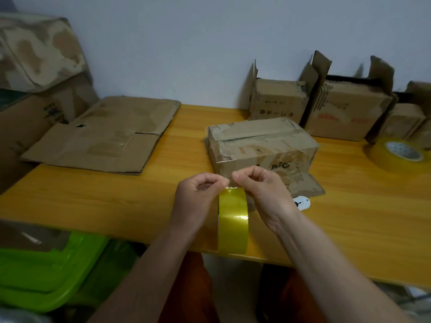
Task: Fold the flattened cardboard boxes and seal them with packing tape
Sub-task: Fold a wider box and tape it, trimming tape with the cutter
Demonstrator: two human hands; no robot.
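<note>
Yellow wooden table (93,199), pale wall behind. Left hand (198,201) and right hand (263,194) both pinching free end of tape roll (233,220) between them. Folded box (261,145) just beyond knuckles. Likely next: peel strip, lay over seam.

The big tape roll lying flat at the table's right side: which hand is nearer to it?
Right. The right hand is closer to the tape roll, though well apart; the left hand is farther left.

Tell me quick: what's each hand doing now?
Left hand: pinching the yellow glossy packing tape roll at its top edge.
Right hand: pinching the same roll's top edge.
</note>
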